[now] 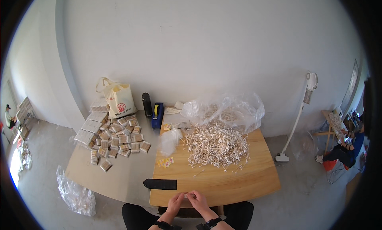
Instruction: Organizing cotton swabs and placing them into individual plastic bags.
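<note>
At the table's near edge, my left hand [174,203] and my right hand [197,199] meet at the fingertips, both closed in a pinch. Something small and pale seems to lie between them, too small to name. Just beyond my left hand is a flat black strip [160,184], rounded at one end. A big heap of loose cotton swabs [217,147] covers the middle of the wooden table [254,178]. Small yellow-and-white cards [165,162] lie left of the heap, beside clear plastic bags [170,142].
Bundled swab packs [115,140] crowd the grey table at left, near a cream tote bag [121,100], black bottle [147,104] and blue tape dispenser [158,116]. A plastic sack [75,194] lies on the floor. Right stand a stick vacuum [296,122] and a seated person [352,146].
</note>
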A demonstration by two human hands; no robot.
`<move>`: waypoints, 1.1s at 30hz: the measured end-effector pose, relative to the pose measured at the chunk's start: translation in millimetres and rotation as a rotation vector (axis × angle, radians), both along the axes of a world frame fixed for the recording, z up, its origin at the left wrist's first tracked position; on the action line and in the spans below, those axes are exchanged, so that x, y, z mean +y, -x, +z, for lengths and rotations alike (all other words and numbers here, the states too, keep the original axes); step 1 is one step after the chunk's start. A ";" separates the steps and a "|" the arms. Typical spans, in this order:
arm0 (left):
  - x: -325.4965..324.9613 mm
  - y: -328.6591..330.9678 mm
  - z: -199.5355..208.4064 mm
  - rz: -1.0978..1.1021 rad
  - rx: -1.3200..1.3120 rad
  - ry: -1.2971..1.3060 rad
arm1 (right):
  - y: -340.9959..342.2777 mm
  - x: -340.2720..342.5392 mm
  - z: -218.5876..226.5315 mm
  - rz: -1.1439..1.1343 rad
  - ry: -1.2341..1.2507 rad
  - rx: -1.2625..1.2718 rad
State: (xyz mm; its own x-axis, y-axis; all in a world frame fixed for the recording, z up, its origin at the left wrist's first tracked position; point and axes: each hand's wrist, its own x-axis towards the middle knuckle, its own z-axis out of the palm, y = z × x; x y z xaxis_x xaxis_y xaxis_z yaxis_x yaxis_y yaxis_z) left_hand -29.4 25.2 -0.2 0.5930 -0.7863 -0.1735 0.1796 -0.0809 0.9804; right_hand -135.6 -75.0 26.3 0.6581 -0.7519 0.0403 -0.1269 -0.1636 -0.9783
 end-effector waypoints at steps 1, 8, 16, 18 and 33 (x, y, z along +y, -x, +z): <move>0.3 -1.0 -1.8 -0.004 -0.002 -0.006 | -0.5 0.9 -2.3 0.001 0.000 0.000; -10.6 7.5 4.6 0.063 -0.206 -0.012 | -3.2 3.2 -1.0 -0.034 0.076 -0.001; -15.2 7.9 18.6 0.076 -0.513 -0.008 | -2.6 4.1 6.8 -0.076 0.126 0.116; -13.8 8.3 19.8 0.049 -0.603 -0.045 | -2.3 3.8 -2.3 -0.077 0.060 0.010; 13.7 10.1 89.3 -0.212 0.025 0.021 | 21.6 -0.6 70.1 -0.035 0.105 -0.053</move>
